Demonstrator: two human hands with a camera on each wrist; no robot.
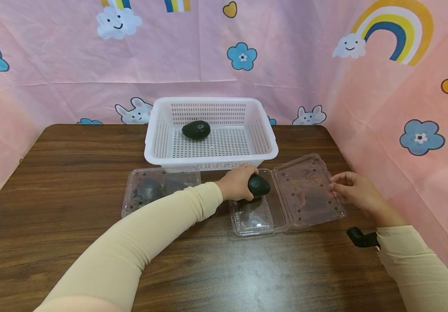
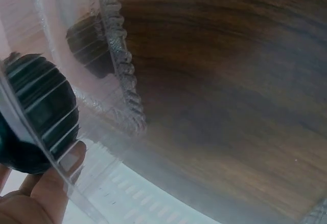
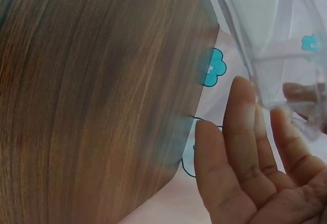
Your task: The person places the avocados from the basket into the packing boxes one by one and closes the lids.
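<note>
The brown wooden desk [image 1: 224, 281] comes closest, and a clear plastic box [image 1: 262, 220] sits open on it. Its lid [image 1: 310, 195] leans out to 3 o'clock. The right hand [image 1: 358, 193], past the lid at 3 o'clock, pinches the lid's edge. The lid looks thin, light and bendy. It might crack if it is bent too hard, so the rim looks like the best part to hold.

Over the box, the left hand [image 1: 237, 183] grips a dark green avocado [image 1: 259, 186] from its 9 o'clock side. I can't tell if the avocado touches anything under it. It is likely a bit heavy for its size and firm outside, but a hard squeeze could bruise it. The skin looks shiny and may slip, so fingers and thumb should go round the fat middle.

At 9 o'clock from the open box, another clear box [image 1: 129, 196] seems shut, with dark fruits [image 1: 149, 190] inside. Farther off, at 11 o'clock, a white plastic basket [image 1: 211, 159] holds one more avocado [image 1: 196, 130]. Behind it hangs a pink cloth [image 1: 294, 69] with rainbows and bunnies.
</note>
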